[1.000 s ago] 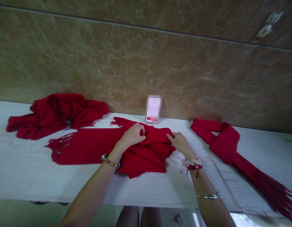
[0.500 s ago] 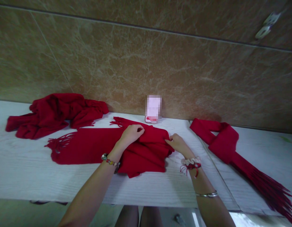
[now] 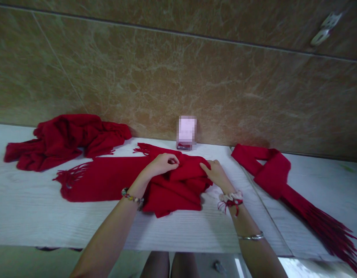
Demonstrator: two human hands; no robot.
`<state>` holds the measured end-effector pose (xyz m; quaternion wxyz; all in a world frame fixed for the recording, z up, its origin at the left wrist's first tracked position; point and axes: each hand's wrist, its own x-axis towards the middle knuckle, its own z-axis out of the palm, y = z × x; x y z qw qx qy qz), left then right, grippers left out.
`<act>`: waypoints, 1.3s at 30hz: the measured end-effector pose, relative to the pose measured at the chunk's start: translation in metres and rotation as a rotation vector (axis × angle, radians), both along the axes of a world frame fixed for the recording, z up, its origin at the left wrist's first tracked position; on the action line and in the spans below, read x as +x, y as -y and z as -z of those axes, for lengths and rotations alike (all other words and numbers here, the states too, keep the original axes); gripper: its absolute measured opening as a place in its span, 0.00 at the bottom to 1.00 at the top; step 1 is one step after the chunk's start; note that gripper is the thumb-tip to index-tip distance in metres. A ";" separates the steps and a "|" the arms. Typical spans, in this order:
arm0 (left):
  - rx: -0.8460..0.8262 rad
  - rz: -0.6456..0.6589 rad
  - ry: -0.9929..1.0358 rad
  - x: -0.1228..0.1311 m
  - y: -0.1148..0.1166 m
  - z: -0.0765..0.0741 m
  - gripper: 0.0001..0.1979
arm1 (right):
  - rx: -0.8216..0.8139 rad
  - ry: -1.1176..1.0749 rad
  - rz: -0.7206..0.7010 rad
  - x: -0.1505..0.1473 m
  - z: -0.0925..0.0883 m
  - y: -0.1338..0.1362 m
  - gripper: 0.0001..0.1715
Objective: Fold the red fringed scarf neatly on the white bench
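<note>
A red fringed scarf (image 3: 114, 178) lies across the middle of the white table (image 3: 36, 216), bunched into folds at its right end. My left hand (image 3: 162, 163) is closed, pinching a fold at the top of that bunch. My right hand (image 3: 214, 172) grips the cloth at the bunch's right edge, fingers curled into it. Both wrists wear bracelets.
A crumpled red scarf (image 3: 62, 139) sits at the back left. A tied red scarf (image 3: 278, 173) with long fringe lies on the right. A small pink blurred box (image 3: 186, 133) stands against the brown marble wall (image 3: 195, 77). The table's front edge is near my body.
Both hands have crept slightly up and inward on the bunched scarf, gathering the fold tighter. The other scarves have not moved.
</note>
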<state>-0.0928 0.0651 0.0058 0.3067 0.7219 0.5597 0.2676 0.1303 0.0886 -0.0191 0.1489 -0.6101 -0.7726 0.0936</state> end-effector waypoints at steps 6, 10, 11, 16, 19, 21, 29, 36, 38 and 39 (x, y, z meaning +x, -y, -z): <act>-0.065 -0.019 -0.055 -0.001 0.001 -0.002 0.11 | -0.078 0.084 0.011 -0.006 0.006 0.004 0.17; -0.079 -0.151 -0.206 -0.001 0.001 0.000 0.09 | -0.095 0.128 0.028 -0.008 0.007 0.005 0.10; -0.084 -0.164 -0.213 -0.001 0.001 0.001 0.06 | -0.095 0.131 0.028 -0.008 0.008 0.004 0.09; -0.091 -0.159 -0.209 -0.005 -0.002 0.011 0.13 | -0.116 0.150 0.006 -0.009 0.008 0.004 0.07; -0.095 -0.128 -0.202 -0.006 -0.003 0.013 0.16 | -0.111 0.174 -0.001 -0.008 0.007 0.004 0.07; -0.077 -0.114 -0.199 -0.006 -0.003 0.011 0.17 | -0.078 0.166 0.015 -0.007 0.006 0.004 0.08; 0.057 -0.207 -0.172 -0.001 -0.002 -0.005 0.16 | 0.154 -0.119 0.131 0.010 -0.015 -0.002 0.07; -0.093 -0.075 -0.275 0.002 0.003 -0.008 0.11 | -0.154 0.106 -0.014 0.015 -0.014 0.001 0.07; -0.106 -0.085 -0.279 0.002 0.003 -0.005 0.10 | -0.125 0.125 0.002 0.010 -0.009 0.002 0.13; -0.107 -0.103 -0.269 0.002 0.003 -0.003 0.10 | -0.108 0.138 0.016 0.007 -0.007 0.003 0.15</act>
